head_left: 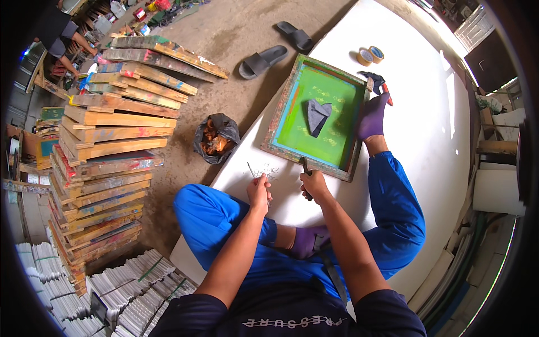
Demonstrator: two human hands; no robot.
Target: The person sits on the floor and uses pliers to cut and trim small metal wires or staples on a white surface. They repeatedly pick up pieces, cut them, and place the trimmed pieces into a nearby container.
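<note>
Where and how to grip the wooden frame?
Probably its left rail, from the left: that long bar is uncovered, while the purple-socked foot crowds the right rail. Best avoid the green screen, where the grey cloth lies.

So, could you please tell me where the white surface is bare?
Right of the right foot, and beyond the screen frame, left of the tape rolls. Crowded: between frame and blue trousers, around left hand and right hand.
</note>
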